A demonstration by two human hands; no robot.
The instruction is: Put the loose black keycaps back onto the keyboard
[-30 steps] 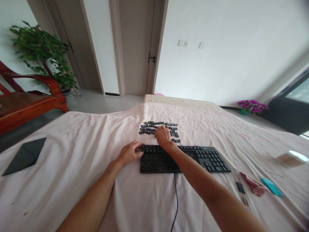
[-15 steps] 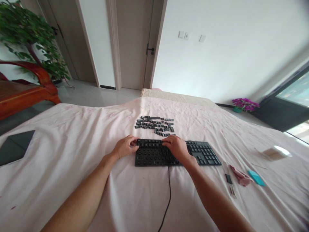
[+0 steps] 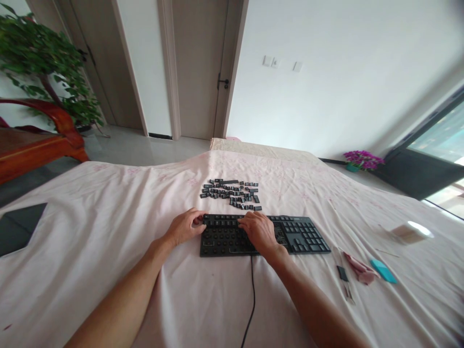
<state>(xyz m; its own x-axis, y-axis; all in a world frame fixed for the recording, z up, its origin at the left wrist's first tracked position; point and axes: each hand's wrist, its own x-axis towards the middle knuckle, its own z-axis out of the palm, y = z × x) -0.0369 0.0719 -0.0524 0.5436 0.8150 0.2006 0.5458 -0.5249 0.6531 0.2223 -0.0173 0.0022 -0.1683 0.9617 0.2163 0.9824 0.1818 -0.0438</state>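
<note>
left hand (image 3: 185, 226) curled at keyboard (image 3: 304, 236) left edge, fingers narrow, grasp unclear | right hand (image 3: 258, 231) palm-down on keys, fingers bent, holding unclear | loose keycaps (image 3: 229, 192) beyond

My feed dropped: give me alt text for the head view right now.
Both hands rest on a black keyboard on a pink sheet: left hand at its left end, right hand mid-board. Loose keycaps lie just beyond it.
</note>
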